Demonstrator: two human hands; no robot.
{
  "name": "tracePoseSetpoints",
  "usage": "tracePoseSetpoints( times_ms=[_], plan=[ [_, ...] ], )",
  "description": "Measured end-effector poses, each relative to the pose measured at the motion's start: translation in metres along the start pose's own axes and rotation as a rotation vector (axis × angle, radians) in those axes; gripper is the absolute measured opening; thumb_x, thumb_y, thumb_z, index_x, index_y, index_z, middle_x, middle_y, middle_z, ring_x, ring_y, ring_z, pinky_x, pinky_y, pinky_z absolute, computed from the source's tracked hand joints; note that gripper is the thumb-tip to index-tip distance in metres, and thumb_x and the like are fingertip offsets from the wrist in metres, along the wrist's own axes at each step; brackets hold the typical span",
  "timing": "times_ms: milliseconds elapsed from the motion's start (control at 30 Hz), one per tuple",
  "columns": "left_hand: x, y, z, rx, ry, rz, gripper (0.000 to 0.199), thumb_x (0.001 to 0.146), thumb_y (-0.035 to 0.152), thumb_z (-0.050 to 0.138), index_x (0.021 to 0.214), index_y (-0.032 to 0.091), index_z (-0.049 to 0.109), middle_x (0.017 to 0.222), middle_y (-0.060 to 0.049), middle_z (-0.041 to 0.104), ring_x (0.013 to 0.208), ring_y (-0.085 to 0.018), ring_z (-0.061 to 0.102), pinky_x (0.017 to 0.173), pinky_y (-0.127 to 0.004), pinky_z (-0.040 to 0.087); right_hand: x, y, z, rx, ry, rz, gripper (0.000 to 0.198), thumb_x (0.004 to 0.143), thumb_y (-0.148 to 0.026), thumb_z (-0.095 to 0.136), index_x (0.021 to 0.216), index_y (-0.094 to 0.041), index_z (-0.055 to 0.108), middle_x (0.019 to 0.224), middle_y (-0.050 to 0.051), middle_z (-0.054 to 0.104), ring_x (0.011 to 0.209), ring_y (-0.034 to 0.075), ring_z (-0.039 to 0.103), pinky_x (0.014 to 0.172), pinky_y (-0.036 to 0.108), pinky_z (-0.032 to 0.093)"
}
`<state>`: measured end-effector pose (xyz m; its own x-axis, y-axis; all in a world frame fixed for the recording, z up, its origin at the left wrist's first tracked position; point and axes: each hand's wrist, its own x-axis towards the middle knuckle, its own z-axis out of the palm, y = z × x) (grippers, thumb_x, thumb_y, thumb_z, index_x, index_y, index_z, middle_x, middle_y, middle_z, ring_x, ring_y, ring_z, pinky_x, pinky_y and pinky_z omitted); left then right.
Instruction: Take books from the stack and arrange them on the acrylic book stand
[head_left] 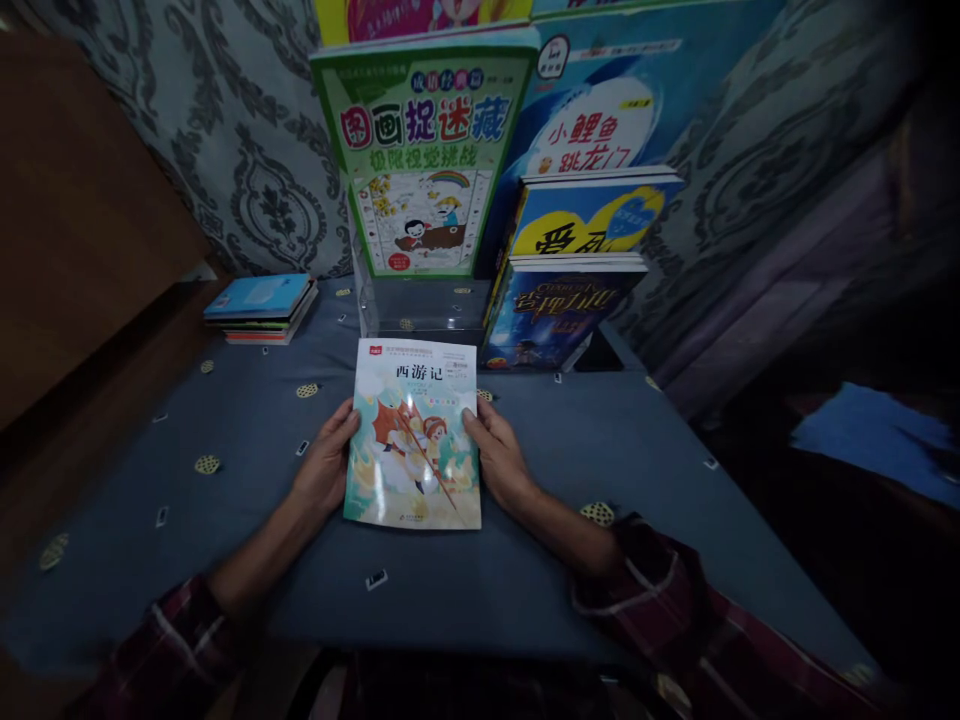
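Between my two hands is a paperback book (412, 450), its illustrated front cover facing up toward me and its title at the top. My left hand (328, 455) grips the book's left edge, with the thumb on the cover. On the opposite edge, my right hand (501, 452) holds it the same way. The fingers of both hands are mostly hidden behind the book. Just beyond it stands a clear display stand (420, 312) with a large green picture book (427, 160) propped up in it.
Right of the green book, a dark blue book (551, 315), a yellow-and-blue book (592, 215) and a large blue book (622, 100) stand in tiers. A small stack of books (259, 310) lies at the back left of the cloth-covered table (247, 530). Patterned curtain (262, 150) hangs behind.
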<state>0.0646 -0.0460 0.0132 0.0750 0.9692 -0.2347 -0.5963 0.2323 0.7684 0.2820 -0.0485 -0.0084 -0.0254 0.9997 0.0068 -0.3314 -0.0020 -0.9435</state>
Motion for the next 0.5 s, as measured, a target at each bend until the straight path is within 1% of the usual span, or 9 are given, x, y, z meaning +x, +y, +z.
tracePoseSetpoints(
  times_ms=[100,167,233,367,433,500],
  plan=[
    [0.001,-0.001,0.004,0.018,0.029,0.045,0.045,0.070,0.033,0.091,0.108,0.019,0.070,0.102,-0.005,0.080,0.104,-0.027,0.075,0.100,-0.041,0.059,-0.003,-0.005,0.007,0.156,0.030,0.069,0.057,0.076,-0.056,0.078,0.121,-0.023,0.064,0.118,0.007,0.077,0.112,0.030,0.071,0.096,0.045,0.059],
    [0.002,-0.002,0.008,0.048,0.036,0.080,0.048,0.068,0.039,0.092,0.106,0.019,0.071,0.101,-0.006,0.081,0.104,-0.028,0.076,0.099,-0.041,0.059,-0.004,-0.007,0.010,0.191,0.047,0.070,0.054,0.075,-0.056,0.080,0.116,-0.023,0.066,0.114,0.006,0.078,0.110,0.029,0.072,0.094,0.044,0.060],
    [0.003,-0.002,0.012,0.085,0.047,0.106,0.049,0.069,0.046,0.090,0.105,0.017,0.072,0.102,-0.007,0.081,0.105,-0.029,0.075,0.099,-0.042,0.059,-0.004,-0.008,0.012,0.191,0.059,0.053,0.052,0.076,-0.058,0.079,0.112,-0.024,0.066,0.110,0.005,0.079,0.109,0.029,0.072,0.093,0.043,0.060],
    [0.010,-0.003,0.022,0.138,0.139,0.160,0.051,0.077,0.056,0.081,0.106,0.015,0.073,0.102,-0.009,0.081,0.106,-0.029,0.075,0.098,-0.042,0.060,0.002,-0.014,0.016,0.124,0.075,-0.015,0.049,0.081,-0.064,0.071,0.108,-0.023,0.067,0.106,0.005,0.078,0.106,0.027,0.072,0.090,0.041,0.060],
    [0.014,-0.002,0.029,0.154,0.176,0.208,0.052,0.079,0.059,0.078,0.106,0.015,0.073,0.100,-0.009,0.081,0.105,-0.029,0.075,0.097,-0.042,0.060,0.007,-0.019,0.017,0.048,0.087,-0.080,0.048,0.085,-0.066,0.066,0.107,-0.023,0.067,0.105,0.005,0.078,0.103,0.026,0.072,0.090,0.040,0.059],
    [0.018,0.001,0.035,0.185,0.171,0.269,0.053,0.079,0.062,0.076,0.104,0.015,0.074,0.098,-0.009,0.081,0.105,-0.029,0.075,0.097,-0.041,0.061,0.014,-0.025,0.018,-0.056,0.103,-0.173,0.048,0.088,-0.067,0.062,0.105,-0.023,0.067,0.102,0.005,0.076,0.099,0.025,0.070,0.089,0.039,0.058]
  ],
)
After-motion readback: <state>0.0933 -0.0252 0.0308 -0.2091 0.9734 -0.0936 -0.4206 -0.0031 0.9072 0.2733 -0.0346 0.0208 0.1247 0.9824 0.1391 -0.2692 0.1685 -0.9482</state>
